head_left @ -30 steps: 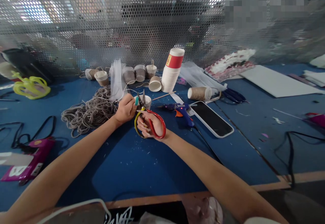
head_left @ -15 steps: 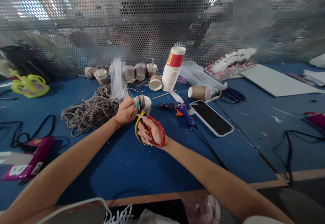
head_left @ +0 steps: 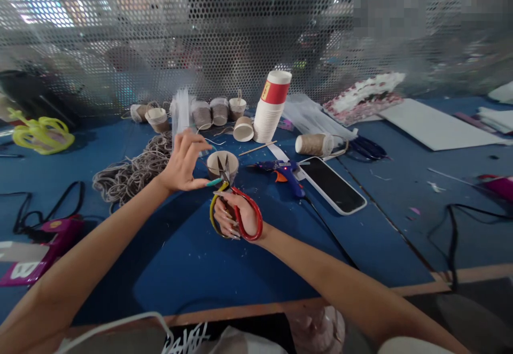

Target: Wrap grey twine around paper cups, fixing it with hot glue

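My right hand (head_left: 236, 215) grips a pair of scissors (head_left: 251, 210) with one red and one yellow handle. The blades are parted and point away from me, in front of a small paper cup (head_left: 220, 160) whose lower part is partly hidden. Beside the cup, my left hand (head_left: 186, 162) is open, thumb and fingers spread, with teal nails. It appears to hold nothing. A heap of grey cord (head_left: 134, 169) lies to the left, partly behind my left hand and forearm.
A leaning stack of white paper cups (head_left: 267, 118) stands behind. Several cord-wrapped cups (head_left: 201, 114) sit by the mesh panel. Right of the scissors lie a blue glue gun (head_left: 285, 172), its cable and a phone (head_left: 332, 185). A yellow crown-shaped object (head_left: 43, 133) is far left.
My left hand has opened from a closed grip and moved left, away from the cup rim. The scissors stay in my right hand, shifted slightly toward me.
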`<state>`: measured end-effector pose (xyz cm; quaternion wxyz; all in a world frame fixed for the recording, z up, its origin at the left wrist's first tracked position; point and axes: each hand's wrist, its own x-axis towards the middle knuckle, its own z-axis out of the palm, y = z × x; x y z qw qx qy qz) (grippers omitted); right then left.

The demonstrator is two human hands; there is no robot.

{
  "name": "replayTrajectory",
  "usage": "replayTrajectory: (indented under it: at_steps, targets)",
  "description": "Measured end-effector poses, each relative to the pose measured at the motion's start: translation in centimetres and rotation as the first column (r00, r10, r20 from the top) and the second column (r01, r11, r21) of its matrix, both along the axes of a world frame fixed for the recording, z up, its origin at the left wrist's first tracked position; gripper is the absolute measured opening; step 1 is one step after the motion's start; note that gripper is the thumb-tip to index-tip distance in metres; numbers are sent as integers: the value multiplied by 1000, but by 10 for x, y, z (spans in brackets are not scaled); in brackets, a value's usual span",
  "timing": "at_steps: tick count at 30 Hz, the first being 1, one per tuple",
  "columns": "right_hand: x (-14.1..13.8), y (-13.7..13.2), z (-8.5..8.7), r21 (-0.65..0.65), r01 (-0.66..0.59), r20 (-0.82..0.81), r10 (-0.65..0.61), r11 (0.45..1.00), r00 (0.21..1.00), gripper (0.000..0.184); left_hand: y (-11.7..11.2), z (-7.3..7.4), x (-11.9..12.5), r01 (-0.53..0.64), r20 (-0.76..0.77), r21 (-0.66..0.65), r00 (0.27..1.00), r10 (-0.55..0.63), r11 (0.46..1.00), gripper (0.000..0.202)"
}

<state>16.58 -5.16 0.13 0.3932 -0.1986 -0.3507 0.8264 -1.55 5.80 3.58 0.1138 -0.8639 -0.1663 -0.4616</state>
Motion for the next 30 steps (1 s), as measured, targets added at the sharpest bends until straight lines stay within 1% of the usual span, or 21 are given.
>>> replayTrajectory:
  at_steps: [2, 3, 5, 7, 9, 10, 11, 12, 13, 15, 17, 19, 21, 23, 25, 27, 30]
  targets:
    - [3, 1, -2, 5, -35, -2, 35, 999, 999, 41, 3, 16, -4, 78, -34, -98, 996, -82, 992, 72]
    - [4, 2, -3, 11, -56, -5, 56, 998, 998, 41, 3, 24, -5, 94, -49, -156, 994, -103, 983, 76]
    - [8, 4, -6, 30, -102, -12, 103, 994, 995, 40, 3, 34, -5, 89, -164, -331, 975, -150, 940, 87]
    - [12, 5, -8, 49, -149, -14, 150, 988, 989, 38, 3, 37, -4, 70, -290, -526, 922, -257, 847, 96]
    - [18, 5, -9, 66, -183, -15, 185, 981, 983, 36, 5, 35, -1, 30, -351, -661, 870, -345, 749, 104]
    - [21, 6, -9, 75, -199, -12, 200, 977, 980, 35, 6, 33, 0, 15, -358, -702, 857, -370, 712, 104]
    - [24, 6, -9, 85, -212, -7, 214, 973, 977, 35, 7, 31, 2, 3, -355, -726, 855, -379, 687, 101]
    - [27, 6, -8, 98, -227, 3, 228, 969, 974, 36, 8, 30, 3, -4, -347, -737, 861, -373, 676, 94]
    - [30, 6, -7, 109, -243, 15, 243, 964, 970, 36, 9, 29, 5, -6, -337, -734, 871, -357, 679, 87]
    - [34, 8, -5, 120, -274, 32, 272, 954, 962, 37, 9, 30, 7, -7, -325, -704, 892, -313, 711, 77]
    - [38, 11, -4, 120, -293, 18, 293, 949, 956, 36, 6, 33, 9, -29, -345, -662, 898, -271, 749, 78]
    - [40, 13, -4, 113, -301, -27, 305, 947, 952, 35, 1, 35, 10, -79, -400, -626, 887, -232, 776, 83]
    - [42, 14, -5, 107, -313, -70, 321, 944, 945, 34, -4, 35, 12, -125, -446, -578, 876, -183, 807, 80]
    - [43, 13, -7, 96, -324, -94, 333, 941, 938, 32, -8, 33, 15, -109, -444, -518, 882, -158, 848, 72]
    - [45, 13, -7, 93, -338, -101, 346, 937, 933, 31, -10, 31, 17, -38, -409, -484, 893, -187, 874, 64]
    - [47, 14, -6, 98, -363, -107, 372, 927, 922, 31, -9, 29, 18, 28, -368, -494, 899, -238, 869, 63]
    - [53, 18, -4, 123, -392, -98, 405, 911, 909, 34, -7, 29, 18, 75, -302, -534, 913, -274, 842, 66]
